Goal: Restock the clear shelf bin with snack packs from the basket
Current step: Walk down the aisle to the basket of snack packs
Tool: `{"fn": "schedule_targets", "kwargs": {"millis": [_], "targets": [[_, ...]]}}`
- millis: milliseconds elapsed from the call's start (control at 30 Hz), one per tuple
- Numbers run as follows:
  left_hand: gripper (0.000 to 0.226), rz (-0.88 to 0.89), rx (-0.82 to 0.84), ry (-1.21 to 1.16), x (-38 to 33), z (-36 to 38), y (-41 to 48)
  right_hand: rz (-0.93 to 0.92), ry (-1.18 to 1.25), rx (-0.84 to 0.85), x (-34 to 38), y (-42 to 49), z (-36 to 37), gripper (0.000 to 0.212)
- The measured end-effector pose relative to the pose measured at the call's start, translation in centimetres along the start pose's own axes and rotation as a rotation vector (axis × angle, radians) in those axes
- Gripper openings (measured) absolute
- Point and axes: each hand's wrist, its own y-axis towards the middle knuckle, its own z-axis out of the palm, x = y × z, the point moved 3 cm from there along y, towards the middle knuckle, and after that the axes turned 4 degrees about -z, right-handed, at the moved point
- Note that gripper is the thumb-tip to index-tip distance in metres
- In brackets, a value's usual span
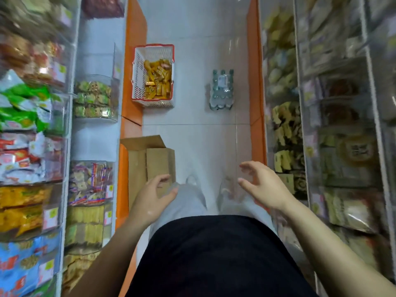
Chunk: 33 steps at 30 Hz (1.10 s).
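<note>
A white plastic basket (137, 78) with a red rim sits on the pale tiled floor (192, 133) of a narrow shop aisle, well ahead of the person and close against the orange base (132, 61) of the left-hand shelving. It holds a loose heap of yellow-orange snack packs (159, 79). On the shelves just left of the basket stand clear bins (95, 97) of green-wrapped goods; the view does not show which of them is the one to be filled. To the basket's right, apart from it on the floor, is a shrink-wrapped pack of water bottles (221, 90). Nearer the person, an open cardboard box (150, 161) rests against the same orange base. The left hand (152, 200) hovers over the box's near edge, fingers loosely spread and holding nothing. The right hand (263, 185) is also empty, fingers splayed, raised beside the right-hand shelving (342, 125) of packed clear bins. Below the hands are a black top (214, 254) and light trousers (188, 200). Motion blur softens the shelves on both sides.
</note>
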Motion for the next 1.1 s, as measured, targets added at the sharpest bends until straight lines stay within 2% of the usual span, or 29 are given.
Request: {"fn": "schedule_targets", "kwargs": {"millis": [167,367,533,700,867,967,1100], "targets": [[0.048,-0.056,-0.064,-0.047,-1.6,-4.0,7.3,-0.095,-0.048,0.043,4.9,12.3,-3.4,0.048],[0.047,0.017,-0.029,-0.064,-8.3,-10.6,19.2,-0.025,-0.088,0.109,7.9,21.3,-7.8,0.048],[0.049,0.12,0.066,0.007,-17.7,-13.8,28.6,0.115,-0.017,0.073,6.5,25.4,-13.6,0.044],[0.053,0.16,0.131,-0.03,-27.2,-12.8,38.0,0.197,-0.001,0.034,2.4,32.1,-19.1,0.047],[0.061,0.103,0.131,-0.037,-32.4,-13.7,44.0,0.182,-0.025,0.096,1.2,41.1,-25.1,0.041],[0.048,0.022,0.08,-0.076,-32.6,-16.8,45.7,0.107,-0.037,0.107,4.3,47.3,-28.6,0.044],[0.041,-0.092,-0.027,-0.125,-31.5,-21.9,48.3,-0.01,-0.087,0.144,10.3,56.4,-30.9,0.041]]}}
